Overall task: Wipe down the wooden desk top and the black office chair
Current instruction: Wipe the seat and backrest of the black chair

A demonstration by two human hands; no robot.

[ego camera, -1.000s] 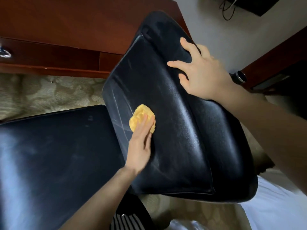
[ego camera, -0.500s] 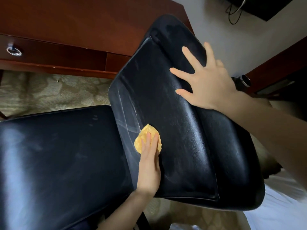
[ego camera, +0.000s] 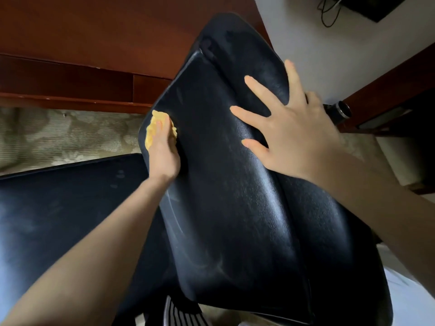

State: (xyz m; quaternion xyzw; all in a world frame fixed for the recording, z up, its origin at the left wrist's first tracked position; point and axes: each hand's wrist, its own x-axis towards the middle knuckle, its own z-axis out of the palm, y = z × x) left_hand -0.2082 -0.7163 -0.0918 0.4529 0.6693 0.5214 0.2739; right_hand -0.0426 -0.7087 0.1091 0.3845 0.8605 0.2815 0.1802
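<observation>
The left hand (ego camera: 163, 154) reaches forward on an outstretched arm, fingers laid fairly straight over a crumpled yellow cloth (ego camera: 150, 134) and pressing it against the left edge of the black chair's backrest (ego camera: 230, 196), partway up. The right hand (ego camera: 294, 137) lies flat on the upper backrest with fingers spread wide, holding nothing. The backrest tilts toward the camera above the chair seat (ego camera: 58, 208). The wooden table (ego camera: 94, 31) stands behind the chair, with patterned carpet (ego camera: 58, 135) below its front edge.
</observation>
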